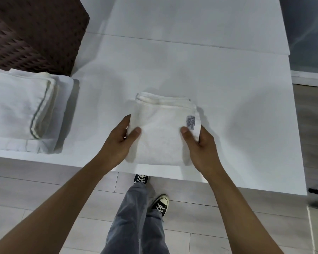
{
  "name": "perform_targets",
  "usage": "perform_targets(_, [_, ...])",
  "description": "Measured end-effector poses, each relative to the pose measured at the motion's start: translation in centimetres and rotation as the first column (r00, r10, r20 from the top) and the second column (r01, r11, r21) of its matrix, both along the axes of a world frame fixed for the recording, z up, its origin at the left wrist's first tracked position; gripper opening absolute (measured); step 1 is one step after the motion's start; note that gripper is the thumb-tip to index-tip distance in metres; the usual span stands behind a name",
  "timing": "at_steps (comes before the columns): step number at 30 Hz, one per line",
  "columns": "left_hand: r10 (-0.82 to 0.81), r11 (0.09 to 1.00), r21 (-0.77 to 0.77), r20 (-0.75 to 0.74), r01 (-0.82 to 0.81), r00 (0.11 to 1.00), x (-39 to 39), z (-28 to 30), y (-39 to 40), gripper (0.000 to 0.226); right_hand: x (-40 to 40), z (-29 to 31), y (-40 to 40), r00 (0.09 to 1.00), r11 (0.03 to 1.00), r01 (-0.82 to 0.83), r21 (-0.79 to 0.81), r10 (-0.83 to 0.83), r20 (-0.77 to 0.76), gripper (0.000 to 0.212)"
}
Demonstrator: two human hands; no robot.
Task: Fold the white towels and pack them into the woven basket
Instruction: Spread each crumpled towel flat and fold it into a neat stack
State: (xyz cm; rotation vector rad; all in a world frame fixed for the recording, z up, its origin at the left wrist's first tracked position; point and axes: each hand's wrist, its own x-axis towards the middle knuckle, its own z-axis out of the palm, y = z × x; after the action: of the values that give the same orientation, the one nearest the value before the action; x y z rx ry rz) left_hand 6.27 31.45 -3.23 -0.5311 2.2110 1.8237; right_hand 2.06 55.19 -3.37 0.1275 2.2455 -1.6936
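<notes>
From the head camera, looking down, a folded white towel (162, 129) lies on the white table (228, 107) close to the table's near edge, its stacked layered edges showing along the far side and a small printed label (190, 122) near its right edge. The left hand (117, 142) grips the towel's left side, thumb lying on top of the cloth and the other fingers tucked underneath out of sight. The right hand (198, 143) grips the towel's right side just below the label in the same way, thumb on top and fingers curled under the edge; how those hidden fingers lie cannot be told. To the left of the held towel, well apart from it, a stack of folded white towels (26, 109) rests on the table, one of them with a grey stripe along its edge. Beyond that stack, to the far left of the held towel, stands the dark brown woven basket (35, 32), just behind the pile; its inside is not visible. Nearer than the towel, past the table's edge, the person's grey jeans (136, 217) and dark sneakers (161, 204) with white laces stand on a pale tiled floor (44, 195).
</notes>
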Motion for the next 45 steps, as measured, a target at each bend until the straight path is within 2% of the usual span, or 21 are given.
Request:
perform_targets(3, [0.043, 0.999, -0.014, -0.019, -0.044, 0.999, -0.6, -0.5, 0.0, 0.027, -1.6, -0.6, -0.9, 1.000, 1.000, -0.013, 0.015, 0.013, 0.001, 0.016])
perform_targets(6, [0.117, 0.989, -0.094, 0.013, -0.115, 0.993, -1.4, -2.1, 0.0, 0.033, -2.7, -2.6, -2.0, 0.998, 0.991, 0.069, 0.118, -0.068, -0.011, 0.025])
perform_targets(10, [0.253, 0.956, -0.172, 0.064, -0.239, 0.965, -1.9, -3.2, 0.3, 0.040, -3.2, -3.9, -2.6, 0.989, 0.966, 0.150, 0.211, -0.150, -0.016, 0.020])
perform_targets(16, [0.252, 0.917, -0.323, 0.014, -0.234, 0.968, 0.0, -2.7, 1.5, 0.047, -3.0, -4.7, -3.5, 0.986, 0.921, 0.169, 0.352, -0.161, -0.050, 0.030])
perform_targets(18, [0.251, 0.870, -0.437, -0.001, -0.226, 0.968, 0.9, -3.2, 1.6, 0.044, -2.8, -4.5, -3.9, 0.983, 0.911, 0.184, 0.369, -0.178, -0.049, 0.028])
perform_targets(20, [0.285, 0.842, -0.490, 0.045, -0.227, 0.957, 1.8, -3.2, 1.7, 0.042, -2.1, -3.8, -3.9, 0.971, 0.855, 0.220, 0.469, -0.148, -0.187, 0.041])
perform_targets(23, [0.310, 0.887, -0.416, 0.212, -0.201, 0.927, 2.7, -2.0, 1.9, 0.052, -0.3, -3.2, -3.1, 0.872, 0.664, 0.246, 0.706, 0.166, -0.460, 0.070])
perform_targets(25, [0.289, 0.917, -0.360, 0.302, -0.173, 0.909, 3.0, -1.7, 1.6, 0.059, 0.8, -3.1, -2.7, 0.793, 0.628, 0.200, 0.752, 0.346, -0.501, 0.071])
perform_targets(28, [0.324, 0.941, -0.225, 0.391, -0.252, 0.862, 2.8, -1.4, 1.6, 0.068, 2.6, -4.1, -2.2, 0.755, 0.632, 0.059, 0.772, 0.478, -0.449, 0.046])
perform_targets(32, [0.364, 0.905, 0.010, 0.504, -0.426, 0.784, 2.4, -0.8, 2.1, 0.041, 4.4, -3.6, -2.1, 0.855, 0.630, -0.055, 0.775, 0.430, -0.289, 0.033])
perform_targets(34, [0.347, 0.922, -0.011, 0.463, -0.386, 0.816, 2.7, 0.0, 2.3, 0.038, 4.9, -2.4, -2.2, 0.877, 0.608, -0.090, 0.789, 0.424, -0.226, 0.034])
perform_targets(37, [0.258, 0.964, -0.136, 0.283, -0.228, 0.924, 3.1, 2.1, 2.6, 0.037, 5.1, -0.7, -1.8, 0.899, 0.602, -0.186, 0.776, 0.424, -0.113, 0.051])
perform_targets(38, [0.223, 0.967, -0.169, 0.218, -0.188, 0.950, 3.4, 3.0, 2.7, 0.034, 5.0, 0.0, -1.6, 0.909, 0.629, -0.175, 0.758, 0.398, -0.121, 0.061])
perform_targets(41, [0.108, 0.967, -0.241, 0.073, -0.088, 0.991, 3.9, 6.0, 2.5, 0.026, 4.2, 2.7, -1.7, 0.893, 0.701, -0.065, 0.710, 0.358, -0.272, 0.089])
perform_targets(43, [0.028, 0.956, -0.294, 0.008, -0.024, 1.000, 4.4, 8.0, 2.0, 0.023, 3.3, 4.8, -2.2, 0.840, 0.693, -0.064, 0.718, 0.426, -0.336, 0.106])
perform_targets(45, [-0.042, 0.928, -0.371, -0.023, 0.030, 0.999, 4.9, 9.9, 1.2, 0.021, 2.3, 6.9, -3.0, 0.769, 0.656, -0.106, 0.747, 0.530, -0.356, 0.114])
